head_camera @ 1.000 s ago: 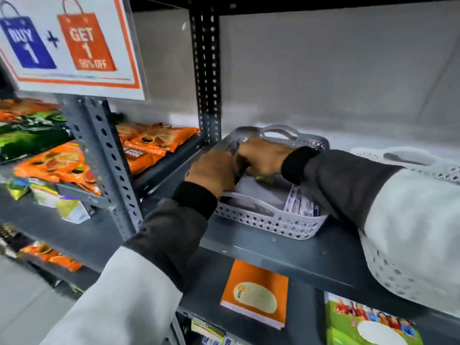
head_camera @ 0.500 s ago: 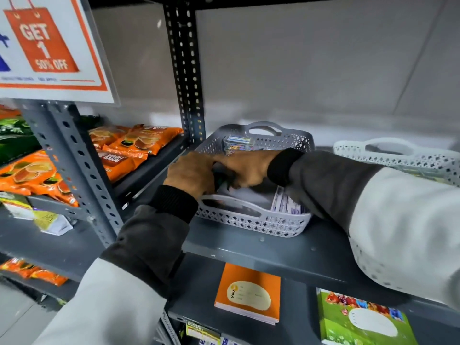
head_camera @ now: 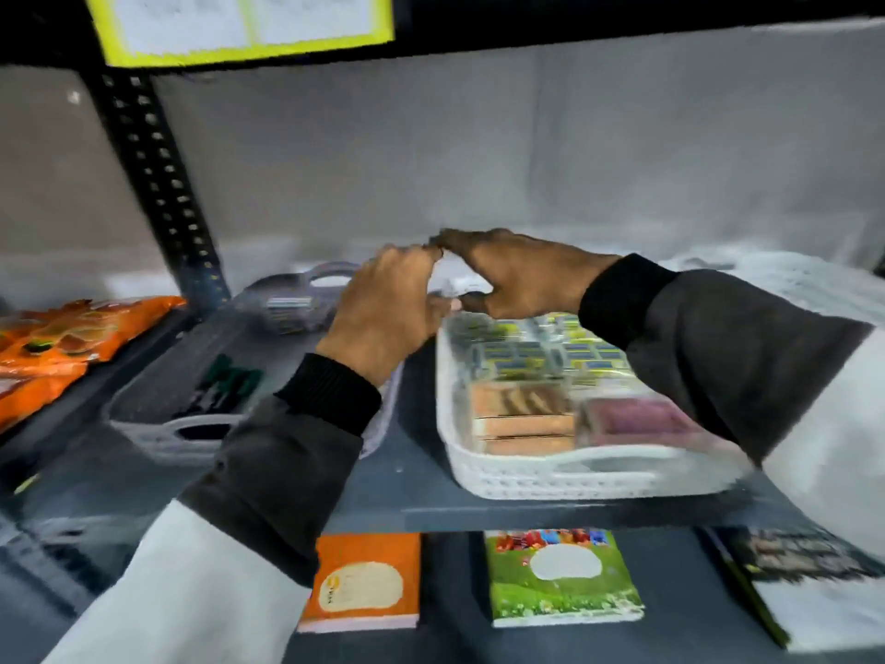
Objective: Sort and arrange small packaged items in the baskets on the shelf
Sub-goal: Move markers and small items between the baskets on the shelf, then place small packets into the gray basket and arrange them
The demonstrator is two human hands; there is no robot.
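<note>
My left hand [head_camera: 388, 309] and my right hand [head_camera: 517, 275] meet fingertip to fingertip above the shelf. They are over the far left corner of the white basket [head_camera: 527, 479]. Both pinch a small pale packet [head_camera: 455, 282], which is too blurred to read. The white basket holds several yellow-and-blue small packs [head_camera: 531, 352], stacked orange-brown boxes [head_camera: 522, 414] and a purple pack [head_camera: 637, 416]. To its left, the grey basket [head_camera: 143, 436] holds dark green items [head_camera: 230, 381] and a small packet [head_camera: 287, 306] at its far end.
Both baskets stand on a grey metal shelf [head_camera: 412, 472] with a perforated upright [head_camera: 158, 184] at the left. Orange snack bags [head_camera: 62, 342] lie beyond the upright. Below are an orange notebook [head_camera: 364, 582], a green one [head_camera: 560, 577] and a dark book [head_camera: 804, 582].
Both hands have lifted out of the grey basket and moved right, toward the white basket. The camera has swung right and down, so the white basket's contents now show.
</note>
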